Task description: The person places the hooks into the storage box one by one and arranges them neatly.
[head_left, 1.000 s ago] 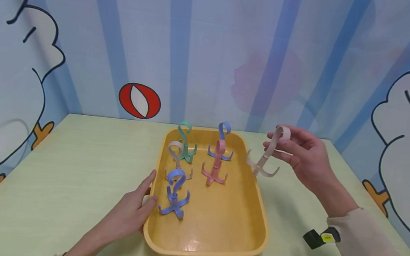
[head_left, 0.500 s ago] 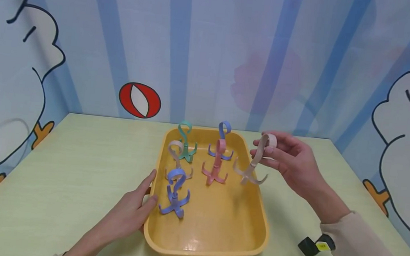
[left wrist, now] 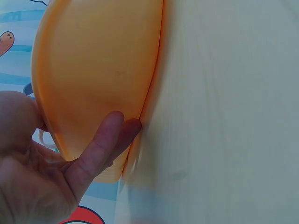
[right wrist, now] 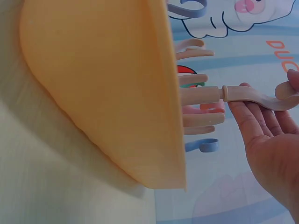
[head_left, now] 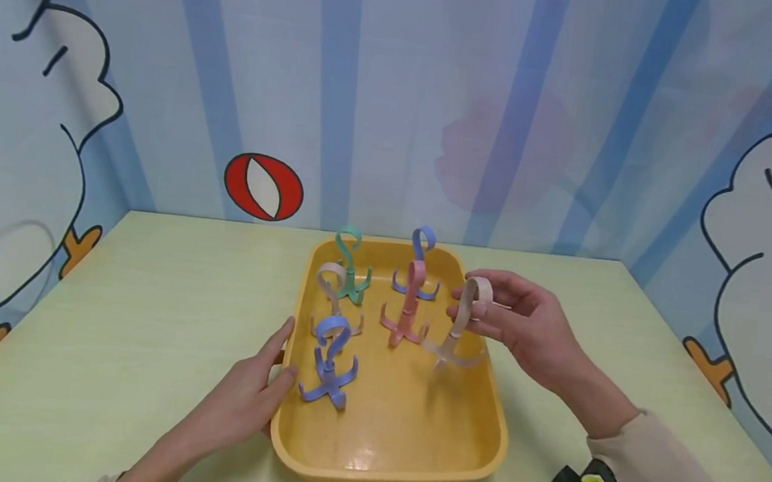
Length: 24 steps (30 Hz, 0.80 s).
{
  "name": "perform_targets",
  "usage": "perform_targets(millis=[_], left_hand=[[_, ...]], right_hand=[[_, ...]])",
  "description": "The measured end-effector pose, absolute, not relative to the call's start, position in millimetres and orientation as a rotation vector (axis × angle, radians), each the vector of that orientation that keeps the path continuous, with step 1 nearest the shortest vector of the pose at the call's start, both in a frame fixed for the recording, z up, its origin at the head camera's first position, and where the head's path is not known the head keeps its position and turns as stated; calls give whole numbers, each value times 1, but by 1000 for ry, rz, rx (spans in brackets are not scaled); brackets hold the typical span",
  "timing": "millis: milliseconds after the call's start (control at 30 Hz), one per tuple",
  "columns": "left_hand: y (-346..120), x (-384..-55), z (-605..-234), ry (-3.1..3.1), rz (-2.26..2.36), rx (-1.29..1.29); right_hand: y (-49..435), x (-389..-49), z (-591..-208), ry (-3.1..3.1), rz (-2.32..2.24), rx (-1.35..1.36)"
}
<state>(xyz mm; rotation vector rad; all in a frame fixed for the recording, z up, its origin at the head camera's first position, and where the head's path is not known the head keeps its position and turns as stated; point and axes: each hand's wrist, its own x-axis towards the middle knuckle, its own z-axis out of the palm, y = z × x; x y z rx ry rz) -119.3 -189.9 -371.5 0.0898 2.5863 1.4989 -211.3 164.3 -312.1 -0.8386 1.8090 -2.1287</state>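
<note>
My right hand (head_left: 534, 333) pinches the curled top of a pale beige hanging hook (head_left: 466, 311) with several upturned prongs. It hangs upright over the right side of a yellow tray (head_left: 402, 436), prongs down, just above the tray floor. In the right wrist view, the hook's stem (right wrist: 252, 95) runs between thumb and fingers, and the tray wall hides its lower tip. My left hand (head_left: 238, 401) holds the tray's left side, thumb at the rim. In the left wrist view, its fingers (left wrist: 96, 151) lie along the outer wall (left wrist: 98, 60).
Similar hooks stand upright in the tray: a green one (head_left: 351, 288) and a blue one (head_left: 416, 287) at the back, a pink one (head_left: 407, 313) mid-tray, a beige one (head_left: 331, 282) and a purple-blue one (head_left: 329, 375) along the left. The tray sits on a pale green table (head_left: 200, 285) before a cartoon-printed backdrop.
My right hand has brought the beige hook left and downward, from above the tray's right rim to low inside the tray. My left hand and the other hooks stay put.
</note>
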Motion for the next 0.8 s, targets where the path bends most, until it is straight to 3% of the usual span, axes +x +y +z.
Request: perform_targets(millis=[800], left_hand=[[-189,-119,-371,2589,1486,73]], right_hand=[[145,-200,-338,1950,-1935,-719]])
